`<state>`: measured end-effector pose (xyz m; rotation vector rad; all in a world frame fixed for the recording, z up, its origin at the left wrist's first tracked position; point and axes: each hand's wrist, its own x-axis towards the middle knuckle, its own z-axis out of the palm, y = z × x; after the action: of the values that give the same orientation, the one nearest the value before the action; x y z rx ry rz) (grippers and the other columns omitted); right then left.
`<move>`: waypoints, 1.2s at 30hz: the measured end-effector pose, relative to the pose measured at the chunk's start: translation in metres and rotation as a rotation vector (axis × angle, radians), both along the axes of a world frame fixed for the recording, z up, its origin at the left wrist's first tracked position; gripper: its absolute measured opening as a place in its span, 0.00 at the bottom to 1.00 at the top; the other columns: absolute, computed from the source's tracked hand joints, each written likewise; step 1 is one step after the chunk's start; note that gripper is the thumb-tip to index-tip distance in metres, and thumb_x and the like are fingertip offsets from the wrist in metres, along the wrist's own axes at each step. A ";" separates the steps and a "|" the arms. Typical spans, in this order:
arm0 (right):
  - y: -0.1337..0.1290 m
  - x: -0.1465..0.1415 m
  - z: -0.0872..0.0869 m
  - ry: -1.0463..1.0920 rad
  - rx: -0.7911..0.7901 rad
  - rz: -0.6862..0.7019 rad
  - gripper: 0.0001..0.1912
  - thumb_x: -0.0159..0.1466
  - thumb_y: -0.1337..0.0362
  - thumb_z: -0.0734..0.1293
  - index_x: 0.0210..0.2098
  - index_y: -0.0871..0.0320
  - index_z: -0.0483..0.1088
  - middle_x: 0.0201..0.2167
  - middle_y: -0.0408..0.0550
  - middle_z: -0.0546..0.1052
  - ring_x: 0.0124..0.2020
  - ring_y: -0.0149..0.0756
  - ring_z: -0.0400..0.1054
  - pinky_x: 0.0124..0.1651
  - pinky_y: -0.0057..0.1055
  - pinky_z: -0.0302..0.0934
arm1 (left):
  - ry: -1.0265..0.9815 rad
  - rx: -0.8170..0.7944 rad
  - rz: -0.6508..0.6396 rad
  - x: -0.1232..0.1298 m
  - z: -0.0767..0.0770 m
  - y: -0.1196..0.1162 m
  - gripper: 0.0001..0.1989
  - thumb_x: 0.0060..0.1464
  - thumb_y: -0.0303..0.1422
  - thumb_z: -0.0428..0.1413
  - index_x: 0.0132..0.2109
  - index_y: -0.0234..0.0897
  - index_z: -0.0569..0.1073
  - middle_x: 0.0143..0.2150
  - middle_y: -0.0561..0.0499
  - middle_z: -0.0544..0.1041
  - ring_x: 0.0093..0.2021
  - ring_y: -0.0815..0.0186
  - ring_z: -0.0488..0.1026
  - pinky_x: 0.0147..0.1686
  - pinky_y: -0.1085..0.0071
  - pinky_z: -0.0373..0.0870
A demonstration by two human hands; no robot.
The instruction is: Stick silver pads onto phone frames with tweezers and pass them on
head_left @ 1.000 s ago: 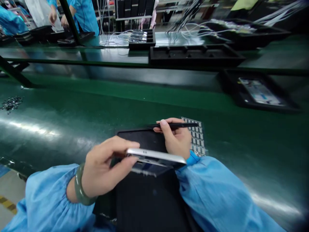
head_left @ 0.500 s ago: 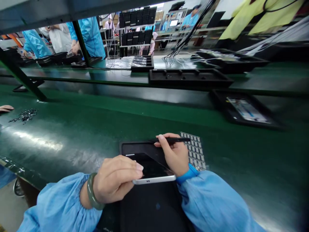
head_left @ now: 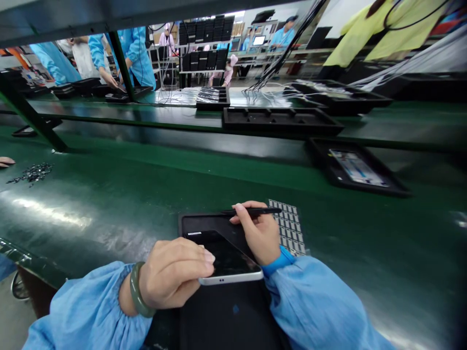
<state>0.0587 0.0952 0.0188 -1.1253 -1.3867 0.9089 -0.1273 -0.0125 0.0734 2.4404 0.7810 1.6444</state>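
Observation:
My left hand [head_left: 178, 272], with a green bangle at the wrist, is closed on the left edge of a smartphone [head_left: 233, 257]. The phone has a dark glossy screen and a silver frame, and it tilts above a black tray [head_left: 219, 316]. My right hand [head_left: 259, 233] grips a slim black tweezers-like tool [head_left: 260, 211] between thumb and fingers, its thin end pointing left over the tray's far part. Partly behind that hand lies a sheet of small grey-and-white pieces in rows [head_left: 292, 228].
A black tray with a flat device part [head_left: 359, 167] sits at the right. Along the raised shelf stands a long compartment tray [head_left: 280, 119]. Small dark pieces [head_left: 34, 172] lie heaped at the left near another person's hand [head_left: 5, 161]. A green post [head_left: 34, 116] rises nearby.
The view has shifted slightly, so the bench things appear a little further left. Both hands keep their holds on the phone and the tool, with little other movement.

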 end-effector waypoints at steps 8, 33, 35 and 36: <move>0.000 0.000 0.001 0.002 -0.019 0.003 0.18 0.59 0.50 0.68 0.35 0.58 0.66 0.21 0.44 0.73 0.23 0.38 0.72 0.30 0.34 0.67 | -0.022 0.009 0.000 0.000 0.000 0.000 0.17 0.52 0.18 0.52 0.48 0.33 0.68 0.36 0.46 0.77 0.40 0.65 0.77 0.41 0.69 0.77; 0.001 -0.001 0.002 -0.054 -0.037 -0.033 0.16 0.58 0.50 0.69 0.33 0.57 0.67 0.20 0.43 0.74 0.22 0.36 0.71 0.29 0.32 0.66 | -0.961 -1.572 -0.148 0.007 0.009 0.002 0.21 0.47 0.29 0.62 0.48 0.34 0.66 0.33 0.53 0.73 0.27 0.74 0.72 0.22 0.82 0.69; 0.001 -0.001 0.001 -0.037 -0.027 -0.030 0.16 0.58 0.51 0.69 0.33 0.57 0.67 0.20 0.43 0.74 0.22 0.35 0.71 0.28 0.31 0.66 | -0.900 -1.570 -0.107 0.010 0.004 0.005 0.20 0.48 0.28 0.60 0.48 0.34 0.65 0.34 0.53 0.73 0.28 0.73 0.72 0.23 0.80 0.71; 0.001 -0.001 0.001 -0.027 -0.023 -0.029 0.16 0.58 0.51 0.69 0.33 0.57 0.67 0.20 0.43 0.74 0.22 0.35 0.71 0.28 0.30 0.66 | -0.862 -1.570 -0.080 0.012 0.000 0.006 0.19 0.49 0.28 0.59 0.48 0.35 0.64 0.34 0.54 0.72 0.28 0.72 0.72 0.23 0.79 0.71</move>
<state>0.0577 0.0964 0.0196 -1.1766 -1.3816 0.8938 -0.1157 -0.0067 0.0734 0.6101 1.0784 1.0288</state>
